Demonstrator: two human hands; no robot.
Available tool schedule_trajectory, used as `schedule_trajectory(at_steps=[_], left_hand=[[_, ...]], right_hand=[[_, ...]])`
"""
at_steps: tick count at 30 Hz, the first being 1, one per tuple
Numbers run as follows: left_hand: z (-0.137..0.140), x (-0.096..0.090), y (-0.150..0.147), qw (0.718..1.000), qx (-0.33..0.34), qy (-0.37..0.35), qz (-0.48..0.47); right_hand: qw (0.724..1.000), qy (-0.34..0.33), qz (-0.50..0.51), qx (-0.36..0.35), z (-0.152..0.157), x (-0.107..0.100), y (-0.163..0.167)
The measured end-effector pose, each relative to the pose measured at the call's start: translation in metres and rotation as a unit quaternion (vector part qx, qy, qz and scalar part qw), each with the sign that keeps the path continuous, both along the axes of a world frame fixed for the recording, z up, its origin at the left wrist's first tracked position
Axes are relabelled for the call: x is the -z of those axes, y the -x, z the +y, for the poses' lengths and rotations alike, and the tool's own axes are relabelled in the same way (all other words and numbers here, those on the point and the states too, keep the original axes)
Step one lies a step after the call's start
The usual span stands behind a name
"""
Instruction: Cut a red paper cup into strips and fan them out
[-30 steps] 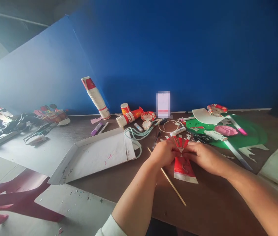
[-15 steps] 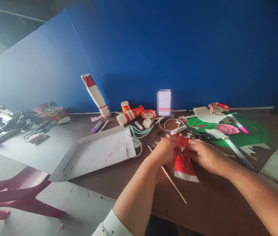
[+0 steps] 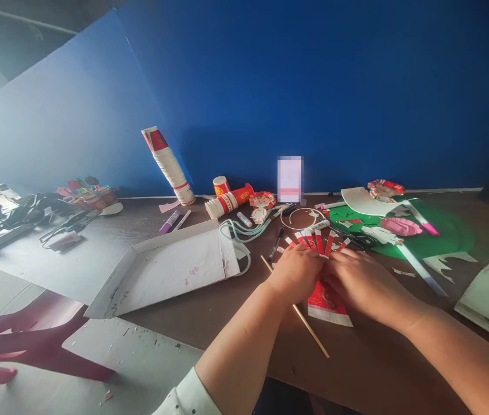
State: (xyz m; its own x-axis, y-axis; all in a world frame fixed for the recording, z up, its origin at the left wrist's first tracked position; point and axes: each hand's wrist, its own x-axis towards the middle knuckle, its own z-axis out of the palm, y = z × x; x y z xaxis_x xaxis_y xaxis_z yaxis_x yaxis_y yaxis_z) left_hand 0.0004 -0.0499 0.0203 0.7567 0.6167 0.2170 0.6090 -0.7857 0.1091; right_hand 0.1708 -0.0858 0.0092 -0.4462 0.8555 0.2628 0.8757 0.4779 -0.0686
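Observation:
Both hands are on a red-and-white paper cup cut into strips, whose narrow strips fan outward beyond my fingers. My left hand has its curled fingers on the left side of the cup. From the right, my right hand closes on the other side, its fingertips meeting the left ones. Most of the cup's middle is hidden by the hands. Below them a red piece with a white edge shows on the table; whether it joins the cup I cannot tell. A thin wooden stick lies under my left forearm.
An upturned cardboard lid lies left. Behind it stands a tall leaning stack of paper cups. Further right are more cups, a cut-out paper figure, coiled cables, markers and a green round mat holding paper scraps.
My hands have flattened over the cup and moved slightly closer together. More strips now show, spread wider beyond the fingers, while less of the red piece's upper part is visible.

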Motion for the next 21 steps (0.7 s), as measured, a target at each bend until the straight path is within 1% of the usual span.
schedule_trajectory(at_steps=[4,10,13,15,17,21], left_hand=[[-0.006,0.002,-0.004,1.0,-0.008,-0.016,0.023],[-0.015,0.012,-0.003,0.999,-0.035,-0.018,0.012],[-0.011,0.016,0.005,0.999,-0.024,0.014,-0.017],[-0.006,0.017,0.011,0.996,-0.001,0.047,-0.07],[-0.001,0.016,0.017,0.991,0.003,0.069,-0.114],[0.004,0.014,0.021,0.989,0.006,0.084,-0.119]], right_hand=[[1.0,-0.016,-0.026,0.007,-0.002,0.0,0.002],[0.999,-0.007,-0.029,0.014,-0.008,-0.005,0.007],[1.0,-0.003,-0.021,0.013,-0.01,-0.004,0.005],[1.0,-0.004,-0.001,0.009,-0.01,-0.001,0.001],[1.0,-0.004,0.022,0.004,-0.01,0.003,-0.004],[0.999,0.0,0.045,-0.011,-0.01,0.006,-0.009]])
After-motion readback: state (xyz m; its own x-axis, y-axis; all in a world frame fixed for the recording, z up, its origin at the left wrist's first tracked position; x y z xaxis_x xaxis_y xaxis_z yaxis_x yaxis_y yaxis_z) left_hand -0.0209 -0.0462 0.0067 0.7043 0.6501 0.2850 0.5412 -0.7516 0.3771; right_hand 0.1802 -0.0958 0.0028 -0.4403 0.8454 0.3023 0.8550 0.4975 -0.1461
